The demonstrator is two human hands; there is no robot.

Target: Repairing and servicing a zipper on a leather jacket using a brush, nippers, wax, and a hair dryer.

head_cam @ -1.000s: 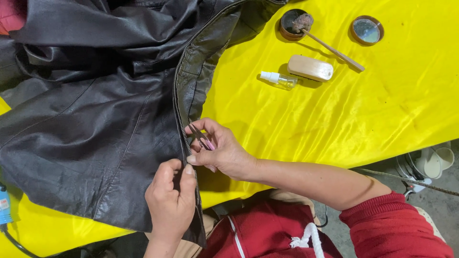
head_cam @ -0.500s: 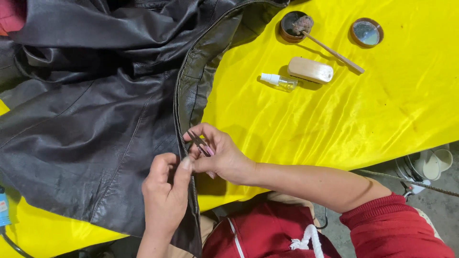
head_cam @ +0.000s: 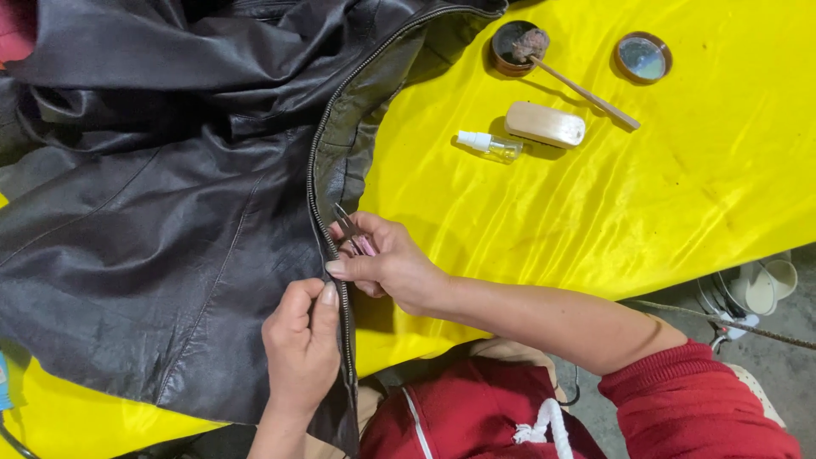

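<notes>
The jacket [head_cam: 170, 212] lies on the table [head_cam: 680, 204], spreading left of both hands and away from them. Its zipper edge [head_cam: 319, 170] runs between the hands and on beyond them. The left hand [head_cam: 302, 348] pinches that edge nearest the person; the right hand [head_cam: 382, 263] sits just beyond and right of it, touching the same edge and holding small snips [head_cam: 347, 225]. Well beyond the right hand lie a small bottle [head_cam: 489, 146] and, just right of it, a brush block [head_cam: 545, 125]. Farther off sit an open tin [head_cam: 514, 38] with a stick [head_cam: 586, 89] resting in it, and a lid [head_cam: 643, 57] to its right.
</notes>
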